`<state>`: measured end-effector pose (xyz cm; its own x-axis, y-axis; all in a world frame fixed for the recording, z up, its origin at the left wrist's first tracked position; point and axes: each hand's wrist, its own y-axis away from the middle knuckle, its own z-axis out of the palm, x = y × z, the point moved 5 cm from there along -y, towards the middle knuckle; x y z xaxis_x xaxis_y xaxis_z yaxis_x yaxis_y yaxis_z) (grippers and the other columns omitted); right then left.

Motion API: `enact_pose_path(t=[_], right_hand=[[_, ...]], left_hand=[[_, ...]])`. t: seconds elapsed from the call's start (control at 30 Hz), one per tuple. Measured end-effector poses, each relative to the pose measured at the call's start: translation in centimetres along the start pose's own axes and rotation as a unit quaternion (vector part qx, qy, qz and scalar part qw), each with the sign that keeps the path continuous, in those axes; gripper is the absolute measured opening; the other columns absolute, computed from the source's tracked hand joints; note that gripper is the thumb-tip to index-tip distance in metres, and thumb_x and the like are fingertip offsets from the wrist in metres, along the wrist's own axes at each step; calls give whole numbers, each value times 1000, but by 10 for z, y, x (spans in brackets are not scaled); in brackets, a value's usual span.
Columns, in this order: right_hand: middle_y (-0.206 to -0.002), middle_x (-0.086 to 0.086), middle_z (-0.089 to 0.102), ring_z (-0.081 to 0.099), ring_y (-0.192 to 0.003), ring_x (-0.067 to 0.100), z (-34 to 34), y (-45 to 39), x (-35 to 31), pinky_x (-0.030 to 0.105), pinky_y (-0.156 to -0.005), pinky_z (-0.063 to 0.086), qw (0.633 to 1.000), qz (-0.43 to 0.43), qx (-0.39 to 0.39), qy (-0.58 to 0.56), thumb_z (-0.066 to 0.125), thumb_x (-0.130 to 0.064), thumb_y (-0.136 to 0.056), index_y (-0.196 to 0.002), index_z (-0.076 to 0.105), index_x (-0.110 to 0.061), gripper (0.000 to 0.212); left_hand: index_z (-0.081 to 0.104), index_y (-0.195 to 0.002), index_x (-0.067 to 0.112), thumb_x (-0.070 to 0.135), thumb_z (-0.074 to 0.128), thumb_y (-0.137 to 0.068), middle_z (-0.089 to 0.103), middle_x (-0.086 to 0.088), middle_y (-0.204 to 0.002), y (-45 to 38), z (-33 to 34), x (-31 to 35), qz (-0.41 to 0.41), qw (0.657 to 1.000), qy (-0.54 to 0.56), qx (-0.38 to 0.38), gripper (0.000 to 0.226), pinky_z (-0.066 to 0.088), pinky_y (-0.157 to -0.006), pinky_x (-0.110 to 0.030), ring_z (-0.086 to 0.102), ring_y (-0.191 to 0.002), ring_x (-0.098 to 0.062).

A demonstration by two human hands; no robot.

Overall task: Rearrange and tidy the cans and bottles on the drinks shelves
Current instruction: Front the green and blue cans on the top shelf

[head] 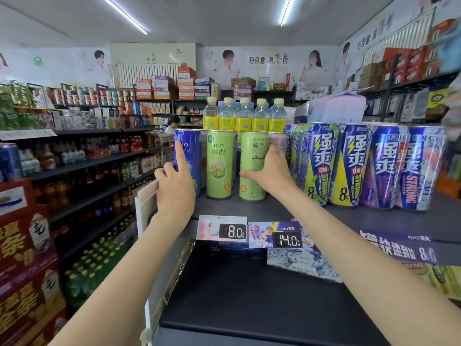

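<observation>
green cans (219, 166): 2 | slim blue can (188, 158): 1 | yellow-label bottles (243, 116): 5 | price tags (222, 228): 2

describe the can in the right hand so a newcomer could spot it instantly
Top shelf, above the 8.0 price tag: two slim green cans stand together. It is the right one, the green can gripped by the right hand, showing small back-label print, not the front logo.

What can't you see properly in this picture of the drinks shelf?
- Pink can, head view: mostly hidden behind the right hand and the green can it grips.
- Blue can: the left hand covers part of its label.
- Small print on the price tags: too small to read.
- Goods at the far right edge: blurred and cut off.
</observation>
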<state>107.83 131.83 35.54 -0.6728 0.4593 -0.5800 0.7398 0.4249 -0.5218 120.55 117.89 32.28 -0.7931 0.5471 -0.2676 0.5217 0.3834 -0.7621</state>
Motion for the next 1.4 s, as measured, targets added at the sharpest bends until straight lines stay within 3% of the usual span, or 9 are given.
enact_pose_path(t=[0.23,0.47,0.57,0.63,0.77,1.0,1.13,1.2,1.4], right_hand=[[-130,8,52,51,-116,25,15,8,21,38,-96,45,989,31,-131,-57,80,-24,-72,-127,40,-8,70],[-131,9,48,45,-121,26,21,9,21,35,-95,39,988,47,-128,-68,81,-31,-70,-125,37,-5,75],[-133,4,48,47,-121,22,25,6,19,34,-100,39,975,56,-154,-147,80,-19,-73,-128,36,-10,71],[-131,3,53,52,-116,20,26,4,20,35,-101,42,960,69,-166,-214,78,-10,-73,-127,40,-13,66],[-125,2,49,47,-117,21,22,3,23,39,-103,39,978,55,-117,-163,83,-30,-67,-127,36,-14,78],[-106,-3,50,50,-108,18,16,10,25,28,-89,41,969,31,-146,-195,71,-11,-78,-113,39,-16,48],[-127,8,46,46,-119,24,18,9,16,38,-99,41,992,9,-97,-86,80,-34,-70,-128,37,-8,77],[-131,11,42,43,-122,25,22,9,14,40,-102,39,994,5,-87,-64,80,-37,-70,-132,34,-7,83],[-121,1,55,54,-109,18,20,9,23,34,-90,47,962,60,-140,-228,79,-12,-72,-117,41,-17,58]], left_hand=[[-20,-139,-6,40,39,-98,33,-17,-139,0,-3,-1,-10,998,45,-36,86,35,-84,-28,45,-100,-21],[-14,-143,-4,41,47,-93,44,-18,-125,-2,1,-5,-49,993,103,-41,90,33,-85,-31,45,-100,-25],[16,-142,-7,19,66,-82,47,-27,-120,4,-10,-6,-56,981,183,-6,82,40,-87,-39,49,-102,-36],[44,-126,-12,-2,77,-60,54,-34,-107,7,-17,-5,-45,970,225,85,75,48,-76,-43,56,-88,-44],[52,-113,-13,-15,72,-50,56,-34,-101,9,-28,-3,-16,942,289,171,66,50,-69,-48,57,-80,-47],[60,-117,2,-8,55,-76,52,-22,-112,9,-11,5,20,919,385,79,43,44,-78,-48,49,-94,-41],[61,-121,13,0,53,-81,63,-9,-97,8,-9,5,37,900,433,37,43,43,-85,-44,55,-93,-33],[56,-127,15,3,52,-82,59,-5,-83,9,-12,5,40,894,446,28,47,41,-77,-37,54,-87,-31],[51,-130,19,6,52,-82,65,-9,-102,8,-5,5,43,882,469,18,49,37,-80,-33,53,-94,-30]])
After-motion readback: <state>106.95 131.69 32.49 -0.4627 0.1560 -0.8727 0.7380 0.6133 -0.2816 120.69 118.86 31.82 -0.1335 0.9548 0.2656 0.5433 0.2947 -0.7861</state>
